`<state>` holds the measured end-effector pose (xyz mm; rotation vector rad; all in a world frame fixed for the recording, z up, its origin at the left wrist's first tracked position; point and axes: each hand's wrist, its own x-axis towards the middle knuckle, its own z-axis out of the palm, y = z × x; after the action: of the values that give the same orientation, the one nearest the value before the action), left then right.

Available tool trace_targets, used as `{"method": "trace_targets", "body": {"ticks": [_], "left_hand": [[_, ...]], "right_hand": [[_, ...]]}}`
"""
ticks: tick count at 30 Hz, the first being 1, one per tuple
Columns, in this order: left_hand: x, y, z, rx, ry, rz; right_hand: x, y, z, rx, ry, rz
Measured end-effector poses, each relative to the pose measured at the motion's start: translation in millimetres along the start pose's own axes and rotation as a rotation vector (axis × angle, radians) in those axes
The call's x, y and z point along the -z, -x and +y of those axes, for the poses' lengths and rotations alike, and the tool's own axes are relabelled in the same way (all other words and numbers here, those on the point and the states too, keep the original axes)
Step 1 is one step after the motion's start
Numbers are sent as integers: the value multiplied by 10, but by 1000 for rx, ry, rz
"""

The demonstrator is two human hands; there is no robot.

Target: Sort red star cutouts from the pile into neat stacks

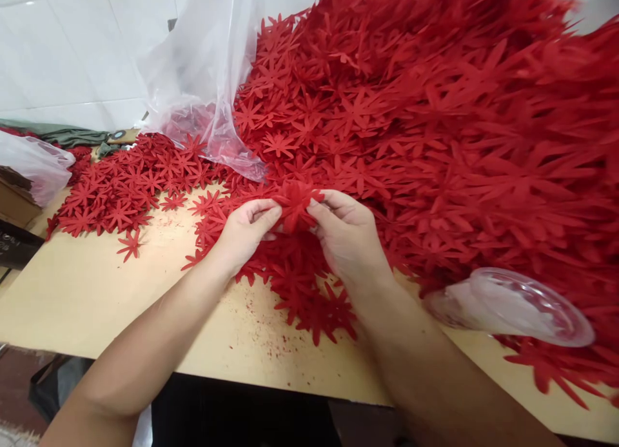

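Note:
Between my two hands is a red flower-shaped cutout [296, 205] with several long petals; whether it is one layer or more I cannot tell. My left hand [250, 228] pinches its left petals between thumb and fingers. On the other side, my right hand [347, 231] grips the right petals in the same way. Below the hands, a cluster of loose red cutouts [314, 305] lies on the table [120, 298]. A large heap of the same red cutouts [416, 131] rises behind and to the right.
A smaller pile of red cutouts [120, 189] lies at the left. A clear plastic bag [207, 66] stands behind it against the tiled wall [87, 53]. At the right, a clear plastic tub [527, 308] lies tipped against the heap. Red specks dot the table's front part.

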<state>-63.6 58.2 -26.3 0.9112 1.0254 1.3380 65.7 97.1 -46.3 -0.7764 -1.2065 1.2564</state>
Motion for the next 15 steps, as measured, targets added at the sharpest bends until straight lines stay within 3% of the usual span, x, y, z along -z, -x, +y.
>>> {"method": "trace_targets", "body": {"ticks": [8, 15], "left_hand": [[41, -51, 12, -122, -102, 184], [135, -71, 44, -69, -12, 206]], "right_hand": [[-74, 60, -40, 9, 27, -84], [29, -28, 26, 1, -26, 80]]}}
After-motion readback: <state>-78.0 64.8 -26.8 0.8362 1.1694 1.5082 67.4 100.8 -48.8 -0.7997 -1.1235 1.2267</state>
